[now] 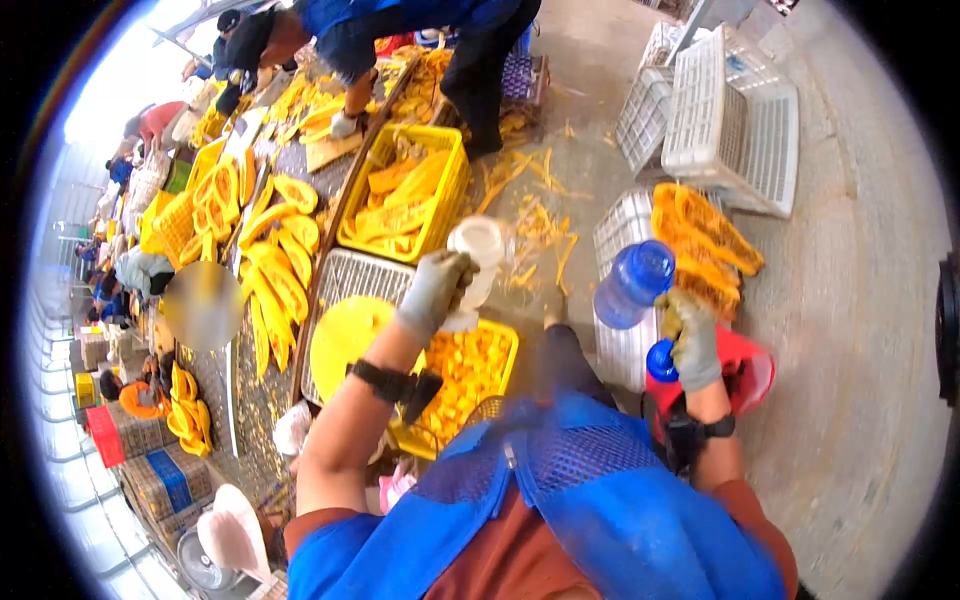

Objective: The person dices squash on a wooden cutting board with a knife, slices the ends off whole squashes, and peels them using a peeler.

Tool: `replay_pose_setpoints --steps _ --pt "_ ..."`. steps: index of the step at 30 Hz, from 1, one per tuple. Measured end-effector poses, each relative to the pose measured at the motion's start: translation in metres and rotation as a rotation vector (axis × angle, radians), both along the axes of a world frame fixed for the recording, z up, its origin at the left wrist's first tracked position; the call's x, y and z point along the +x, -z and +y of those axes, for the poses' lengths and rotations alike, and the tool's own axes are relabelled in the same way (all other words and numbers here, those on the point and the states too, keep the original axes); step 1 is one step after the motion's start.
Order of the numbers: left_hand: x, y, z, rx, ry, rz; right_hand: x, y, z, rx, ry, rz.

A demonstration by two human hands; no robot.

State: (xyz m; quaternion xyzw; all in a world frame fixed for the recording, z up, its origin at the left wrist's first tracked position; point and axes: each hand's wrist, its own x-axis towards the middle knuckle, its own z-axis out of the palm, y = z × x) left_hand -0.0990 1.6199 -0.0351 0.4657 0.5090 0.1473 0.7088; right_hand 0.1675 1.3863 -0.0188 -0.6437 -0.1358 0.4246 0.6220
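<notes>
My left hand (pixel 437 290), in a grey glove, is closed around a translucent plastic bottle (pixel 482 245) with a whitish top. My right hand (pixel 692 335), gloved too, has its fingers curled at a round blue lid (pixel 661 361) beside its palm. Just above that hand, a translucent blue jug (pixel 635 284) stands on an upturned white crate (pixel 618 350). Halved orange squash (pixel 700 235) lie close to the jug. Below my left forearm is a yellow crate (pixel 508 372) of squash chunks, with a round yellow lid or basin (pixel 350 345) beside it.
A red bag or bucket (pixel 750 372) sits by my right wrist. White plastic crates (pixel 700 115) stand on the floor ahead. A yellow crate (pixel 452 215) holds squash pieces. At left, a long table bears squash halves (pixel 275 275). A co-worker (pixel 350 40) in blue bends over it.
</notes>
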Motion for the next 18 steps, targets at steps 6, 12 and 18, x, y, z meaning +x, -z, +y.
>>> replay_pose_setpoints --steps 6,12,18 --pt "0.083 0.018 0.090 -0.154 -0.019 0.046 0.085 0.001 0.092 -0.105 -0.018 0.112" --pt "0.186 0.001 0.178 -0.195 0.053 -0.060 0.161 -0.018 0.173 -0.057 0.061 0.149" --pt "0.312 -0.014 0.268 -0.125 0.174 0.026 0.237 -0.012 0.251 0.018 0.133 0.133"
